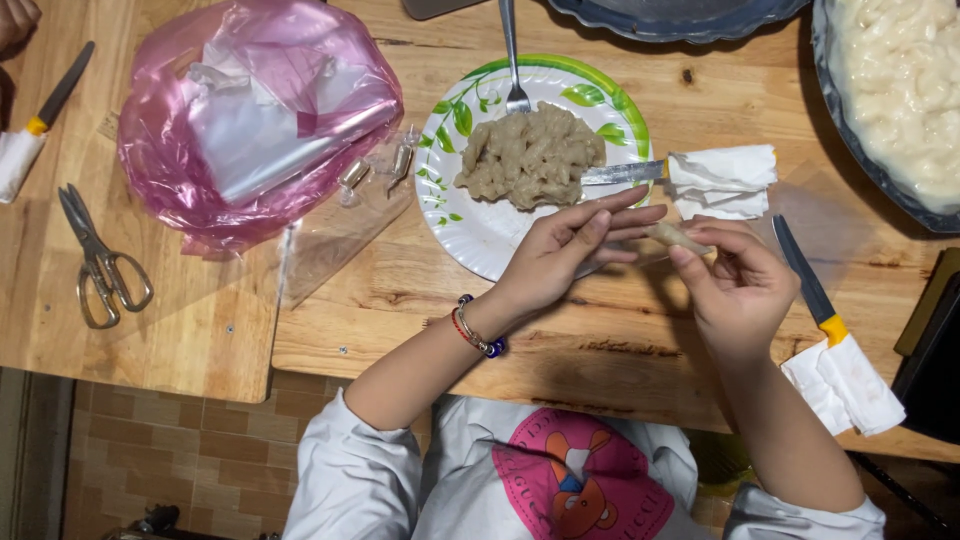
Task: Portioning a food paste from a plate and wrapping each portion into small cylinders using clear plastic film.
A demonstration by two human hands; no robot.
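My left hand (pixel 565 252) and my right hand (pixel 738 285) meet over the wooden table, just below a white paper plate (pixel 470 225) with a green leaf border. Between the fingertips of both hands is a small pale roll of food in a clear wrapper (pixel 672 235). A mound of brownish filling (pixel 530 155) lies on the plate, with a metal fork (pixel 514 60) resting at its far edge. A knife with its handle wrapped in white paper (pixel 700 172) lies across the plate's right rim.
A pink plastic bag (pixel 255 115) sits at the left, scissors (pixel 100 265) beside it. Small wrapped pieces (pixel 378 168) lie on clear film. A yellow-collared knife (pixel 822 320) lies right of my hand; another knife (pixel 40 115) is far left. A dark tray of pale pieces (pixel 900 90) stands top right.
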